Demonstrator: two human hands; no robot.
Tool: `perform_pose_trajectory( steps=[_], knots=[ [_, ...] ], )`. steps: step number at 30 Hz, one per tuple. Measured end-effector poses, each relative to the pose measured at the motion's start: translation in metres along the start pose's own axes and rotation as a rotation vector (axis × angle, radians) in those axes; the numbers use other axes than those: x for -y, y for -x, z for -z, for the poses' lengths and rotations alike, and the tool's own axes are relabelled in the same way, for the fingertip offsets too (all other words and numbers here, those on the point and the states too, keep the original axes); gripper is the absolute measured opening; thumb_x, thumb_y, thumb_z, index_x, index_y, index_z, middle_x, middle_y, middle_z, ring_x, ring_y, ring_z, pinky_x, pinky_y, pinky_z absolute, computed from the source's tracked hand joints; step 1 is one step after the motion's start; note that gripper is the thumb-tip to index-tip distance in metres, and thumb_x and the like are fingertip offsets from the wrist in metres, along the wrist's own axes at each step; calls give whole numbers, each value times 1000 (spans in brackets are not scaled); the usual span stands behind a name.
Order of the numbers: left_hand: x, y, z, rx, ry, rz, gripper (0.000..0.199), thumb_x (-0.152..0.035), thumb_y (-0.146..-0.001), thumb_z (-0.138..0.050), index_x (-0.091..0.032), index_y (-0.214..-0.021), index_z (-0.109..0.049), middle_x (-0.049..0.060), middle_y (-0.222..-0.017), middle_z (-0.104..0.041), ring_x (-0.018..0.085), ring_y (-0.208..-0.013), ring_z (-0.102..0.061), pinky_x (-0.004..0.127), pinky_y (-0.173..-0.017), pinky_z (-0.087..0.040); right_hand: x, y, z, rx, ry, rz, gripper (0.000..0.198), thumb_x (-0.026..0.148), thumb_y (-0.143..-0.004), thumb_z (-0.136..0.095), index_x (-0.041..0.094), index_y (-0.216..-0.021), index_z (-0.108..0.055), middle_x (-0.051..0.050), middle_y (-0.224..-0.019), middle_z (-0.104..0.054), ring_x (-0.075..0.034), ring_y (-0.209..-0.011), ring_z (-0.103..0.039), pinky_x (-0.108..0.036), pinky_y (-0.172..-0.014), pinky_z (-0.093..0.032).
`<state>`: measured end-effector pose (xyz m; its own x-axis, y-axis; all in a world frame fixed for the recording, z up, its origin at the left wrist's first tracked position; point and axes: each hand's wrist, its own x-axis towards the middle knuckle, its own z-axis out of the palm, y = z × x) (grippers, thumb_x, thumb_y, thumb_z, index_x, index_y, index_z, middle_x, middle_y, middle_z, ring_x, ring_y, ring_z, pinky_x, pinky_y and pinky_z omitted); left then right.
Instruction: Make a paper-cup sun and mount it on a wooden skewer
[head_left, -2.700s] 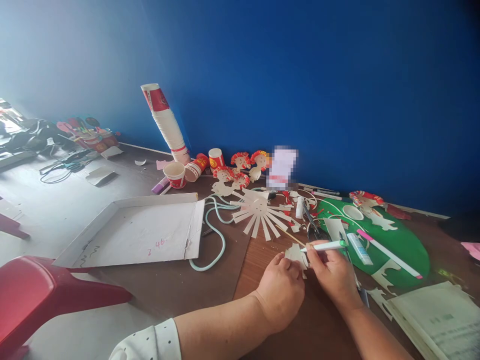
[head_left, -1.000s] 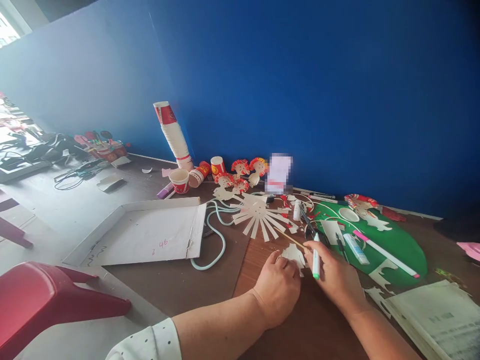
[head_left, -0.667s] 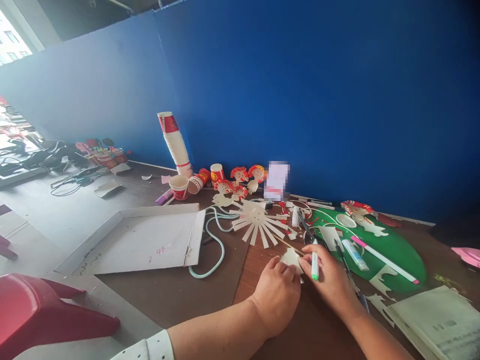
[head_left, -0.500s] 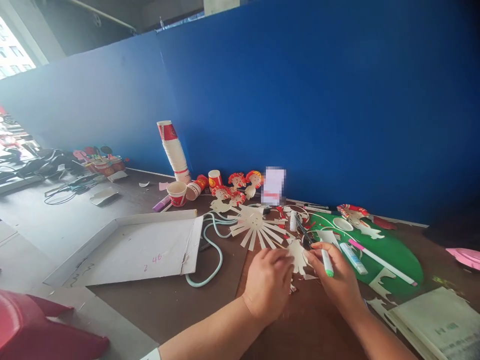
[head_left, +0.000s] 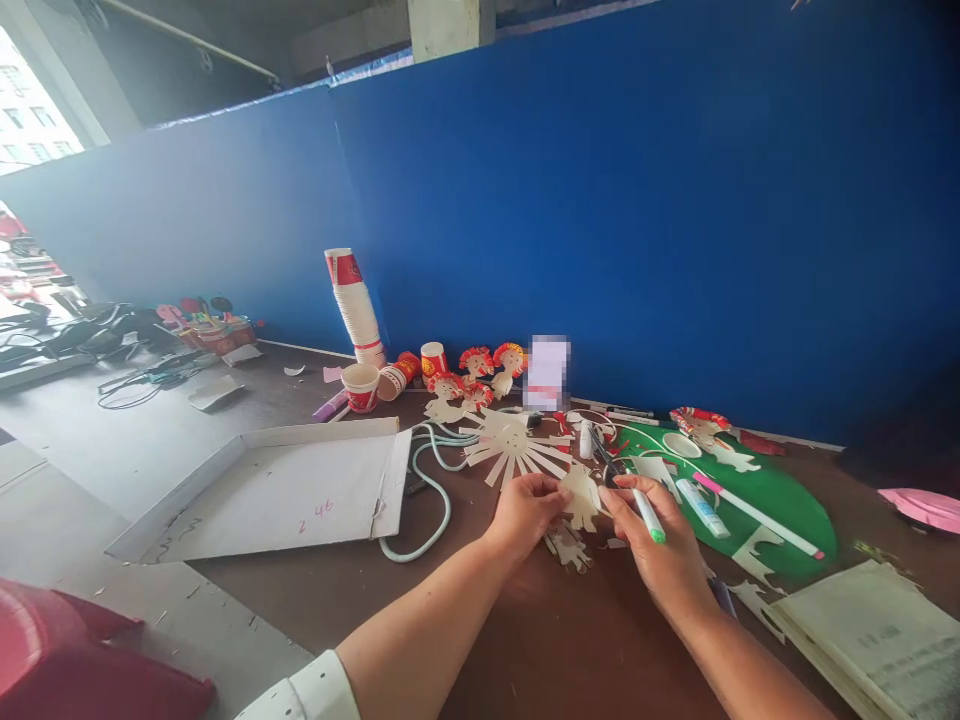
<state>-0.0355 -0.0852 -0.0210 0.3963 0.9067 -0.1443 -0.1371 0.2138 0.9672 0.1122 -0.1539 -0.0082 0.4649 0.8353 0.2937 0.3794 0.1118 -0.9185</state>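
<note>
My left hand is closed, thumb and fingers pinching the left edge of a cream paper cutout with a wavy outline. My right hand is closed around a white marker with a green end, pointing down towards me. Its fingertips also touch the right edge of the cutout. Below the cutout another cut paper piece lies on the table. Just beyond my hands are a paper with strips fanned out like rays and black-handled scissors.
To the left lies a shallow white box lid beside a pale cable. A leaning stack of paper cups and red-haired paper figures stand by the blue partition. A green sheet holds a glue stick and pink-capped marker.
My left hand has turned and now pinches the cutout's edge, its fingers less across it. The cutout is raised slightly and shows more fully. My right hand keeps the marker.
</note>
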Motion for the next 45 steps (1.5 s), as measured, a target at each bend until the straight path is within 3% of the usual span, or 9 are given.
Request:
perform_pose_trajectory(
  steps=[3, 8, 15, 26, 32, 35, 40, 45],
  knots=[
    [-6, 0, 5, -18, 130, 43, 37, -41, -53, -79, -12, -66, -60, 0, -61, -57, 8, -54, -51, 22, -55, -41, -5, -1, 3, -4, 51, 35, 24, 41, -83, -57, 22, -98, -60, 1, -55, -61, -17, -48, -58, -28, -44, -51],
    [-9, 1, 8, -16, 189, 54, 40, -41, -48, -83, -11, -65, -61, 1, -64, -59, 8, -57, -52, 22, -57, -41, -18, -5, 5, 12, 33, 119, 33, 38, -89, -47, 20, -114, -59, -8, -79, -70, -16, -45, -56, -30, -41, -50],
    [-10, 2, 8, 0, 208, 75, 40, -36, -48, -83, -10, -73, -65, 3, -70, -63, 9, -61, -55, 22, -60, -41, -15, -2, 5, 18, 87, 69, 46, 42, -90, -44, 18, -128, -53, -6, -75, -67, -16, -48, -57, -32, -49, -52],
    [-3, 2, 10, 112, 284, 20, 42, -33, -51, -81, -9, -83, -67, 5, -73, -64, 11, -60, -55, 24, -60, -42, -4, 7, 6, -31, 207, 325, 32, 38, -89, -49, 21, -113, -62, -9, -93, -68, -18, -65, -63, -33, -65, -55],
    [3, 0, 8, 63, 245, 28, 35, -32, -54, -79, -11, -76, -62, 3, -71, -61, 10, -61, -55, 24, -64, -44, -2, 11, 4, -28, 300, 435, 24, 33, -86, -55, 22, -106, -61, -8, -92, -69, -20, -73, -66, -33, -71, -55],
    [6, -3, 9, 24, 150, 47, 30, -31, -58, -76, -13, -75, -60, 2, -70, -61, 10, -60, -55, 24, -63, -45, -2, 13, 2, -25, 326, 467, 19, 32, -86, -57, 22, -101, -60, -7, -91, -69, -21, -78, -66, -34, -74, -54],
    [13, -3, 8, -65, -284, -55, 16, -30, -69, -68, -16, -73, -62, -1, -63, -58, 11, -56, -55, 22, -57, -44, -6, 11, 0, -62, 323, 475, 17, 31, -85, -57, 21, -98, -60, -8, -89, -68, -21, -80, -65, -32, -73, -52],
    [16, 3, -6, -112, -477, -69, 25, -29, -71, -67, -17, -93, -63, 2, -75, -61, 14, -62, -58, 25, -62, -46, -11, 6, 0, -77, 310, 449, 19, 34, -86, -56, 19, -96, -60, -8, -88, -68, -21, -81, -65, -33, -74, -52]
  ],
)
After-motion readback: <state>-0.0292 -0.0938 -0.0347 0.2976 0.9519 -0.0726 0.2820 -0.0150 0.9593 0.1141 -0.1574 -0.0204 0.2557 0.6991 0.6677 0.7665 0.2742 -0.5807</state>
